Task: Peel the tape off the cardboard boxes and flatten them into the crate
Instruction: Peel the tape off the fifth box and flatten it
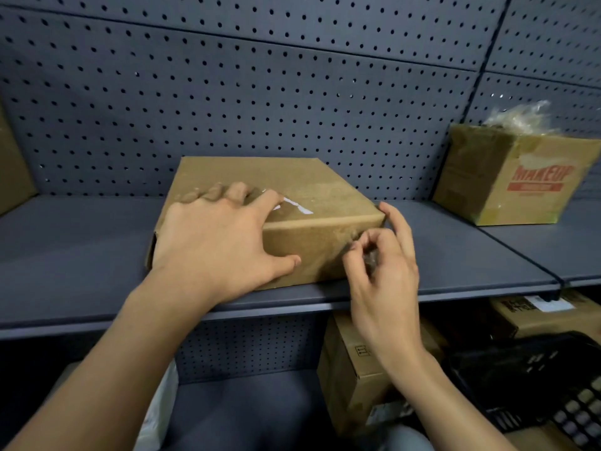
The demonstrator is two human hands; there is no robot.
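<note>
Just at shelf (455, 255) edge: box (302, 180) under flat left hand (214, 236), tape (371, 258) in right hand (383, 281).

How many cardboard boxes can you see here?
5: one box under the left hand; the MAKEUP box at right; one cut off at left; two below the shelf, middle and right. More may hide behind the black crate.

A flat, closed cardboard box (312, 190) is lying on the shelf (81, 255), clear tape (294, 205) glinting on top. A black crate (536, 379) is sitting lower right.
</note>
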